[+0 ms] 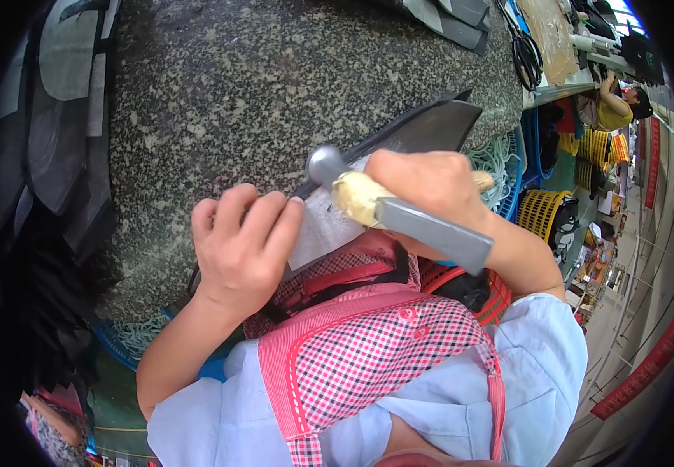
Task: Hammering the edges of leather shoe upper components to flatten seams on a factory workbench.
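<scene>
Your right hand (430, 187) is closed in a full grip around a hammer (387, 208). Its round metal head points left, over the middle of the scene. The part just behind the head is wrapped in pale yellowish tape, and a flat grey length of the tool runs out to the right across your forearm.

Your left hand (243, 245) sits just left of the hammer head, fingers curled and pressed down on a pale grey sheet piece (317, 226). The grip is nearly closed, fingertips pinning the sheet near its left edge; you cannot tell whether the thumb is under it. A dark leather piece (430, 124) lies beneath and beyond the pale one, its broad dark end reaching to the far right past your right hand. Both pieces rest on the near right part of the speckled granite worktop (259, 86), right in front of your checked pink apron (368, 350).

On the left, grey cut pieces (64, 101) are stacked along the worktop's edge. Far right, black scissors (525, 54) lie on a bench. Below them stand a yellow basket (543, 210) and a red basket (492, 300). Another person (621, 105) in a yellow top is at the far right.
</scene>
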Demonstrator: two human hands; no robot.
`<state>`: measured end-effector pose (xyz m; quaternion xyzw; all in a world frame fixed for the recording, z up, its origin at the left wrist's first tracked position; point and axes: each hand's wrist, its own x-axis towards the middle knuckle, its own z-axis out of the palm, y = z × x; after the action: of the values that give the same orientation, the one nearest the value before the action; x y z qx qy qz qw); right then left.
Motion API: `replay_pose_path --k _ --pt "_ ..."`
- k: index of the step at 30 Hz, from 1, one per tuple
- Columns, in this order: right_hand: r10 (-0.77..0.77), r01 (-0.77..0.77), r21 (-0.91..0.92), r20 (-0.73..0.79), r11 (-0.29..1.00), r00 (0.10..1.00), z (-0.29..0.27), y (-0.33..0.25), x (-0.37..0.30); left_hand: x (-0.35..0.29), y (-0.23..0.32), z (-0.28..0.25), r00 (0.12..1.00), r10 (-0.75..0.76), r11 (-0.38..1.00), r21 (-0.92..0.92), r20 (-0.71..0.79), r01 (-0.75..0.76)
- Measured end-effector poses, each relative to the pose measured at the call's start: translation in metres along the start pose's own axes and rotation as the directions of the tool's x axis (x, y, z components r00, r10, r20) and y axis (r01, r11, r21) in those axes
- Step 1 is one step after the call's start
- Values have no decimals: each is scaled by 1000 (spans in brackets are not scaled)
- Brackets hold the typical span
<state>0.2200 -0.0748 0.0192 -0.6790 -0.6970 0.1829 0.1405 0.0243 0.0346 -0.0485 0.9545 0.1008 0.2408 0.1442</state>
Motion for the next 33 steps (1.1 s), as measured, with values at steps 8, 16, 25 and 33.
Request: replay_pose_path --k 8,16,25,33 --pt "23 -23 17 13 1000 1000 9 -8 -2 1 -16 -17 969 -175 894 -384 173 230" --pt "88 -94 0 -352 996 932 -50 -1 -6 32 4 30 1000 17 947 -322 3 -15" --pt "170 -166 45 -110 985 979 0 27 -22 44 -6 19 988 -64 838 -531 137 128" --pt "33 -21 113 -113 993 993 -16 22 -20 46 -4 15 987 137 971 -209 89 -116"
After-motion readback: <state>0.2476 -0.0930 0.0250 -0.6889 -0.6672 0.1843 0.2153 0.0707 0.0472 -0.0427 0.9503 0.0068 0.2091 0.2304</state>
